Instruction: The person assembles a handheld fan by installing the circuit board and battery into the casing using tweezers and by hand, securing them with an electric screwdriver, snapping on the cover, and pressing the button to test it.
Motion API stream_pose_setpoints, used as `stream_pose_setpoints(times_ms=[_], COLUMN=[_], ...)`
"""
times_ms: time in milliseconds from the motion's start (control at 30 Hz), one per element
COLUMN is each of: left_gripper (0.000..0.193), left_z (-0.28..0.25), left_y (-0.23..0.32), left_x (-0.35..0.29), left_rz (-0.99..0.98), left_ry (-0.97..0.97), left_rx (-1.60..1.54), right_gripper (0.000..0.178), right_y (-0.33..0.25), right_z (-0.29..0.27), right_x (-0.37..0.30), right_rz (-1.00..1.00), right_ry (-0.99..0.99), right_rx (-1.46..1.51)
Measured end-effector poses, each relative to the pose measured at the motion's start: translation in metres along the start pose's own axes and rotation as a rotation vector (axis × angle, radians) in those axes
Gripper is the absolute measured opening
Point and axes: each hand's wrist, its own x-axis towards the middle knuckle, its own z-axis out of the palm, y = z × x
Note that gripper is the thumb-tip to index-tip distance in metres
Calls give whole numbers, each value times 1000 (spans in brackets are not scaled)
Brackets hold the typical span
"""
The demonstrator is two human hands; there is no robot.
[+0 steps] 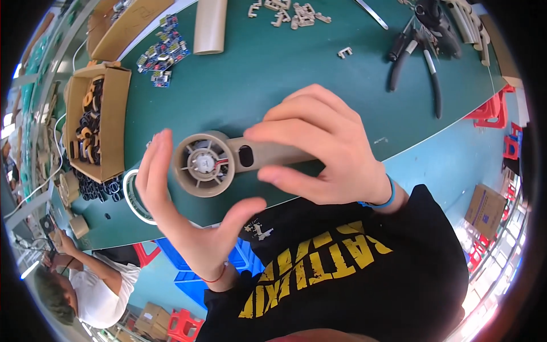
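A beige hair dryer housing (228, 181) lies on the green table in front of me, its round end facing up. Inside the round end sits a fan motor (204, 163) with red wires, framed by spokes. Its handle (273, 149), with a dark oval slot, points right. My left hand (188, 219) is at the left of the round end, thumb and fingers spread, holding nothing. Over the handle hovers my right hand (330, 151), its thumb and fingers apart on either side; whether a fingertip touches it I cannot tell.
A white ring (132, 199) lies by my left hand. A cardboard box (117, 122) of dark and orange parts stands left. Circuit boards (165, 54), a beige tube (209, 28), small beige clips (305, 16) and pliers (430, 80) lie farther back. A person (102, 290) sits at lower left.
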Motion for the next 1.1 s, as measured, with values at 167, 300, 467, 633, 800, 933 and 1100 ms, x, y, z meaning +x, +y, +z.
stream_pose_setpoints(times_ms=[167, 300, 467, 633, 800, 933, 1100], left_gripper=[88, 76, 82, 79, 63, 50, 58], left_z=[12, 9, 7, 9, -8, -16, -6], left_y=[1, 0, -10, -6, 0, 17, -2], left_x=[2, -2, -7, -9, 8, 24, 39], left_rz=[18, -84, -192, -318, 66, 50, 39], left_ry=[-108, -149, -65, 12, -157, -297, -391], left_rx=[38, 3, -204, -329, 174, 80, -36], right_gripper=[44, 46, 60, 63, 61, 61, 54], right_y=[2, 9, 5, 12, 12, 7, 6], right_z=[-8, -11, -18, -14, -11, -8, -24], right_x=[-12, -16, -13, -11, -12, -8, -15], right_rz=[41, 45, 213, 138, 52, 14, 25], right_ry=[-192, -181, -32, 92, 161, 175, 114], right_rx=[-168, -128, 300, 601, 646, 602, 368])
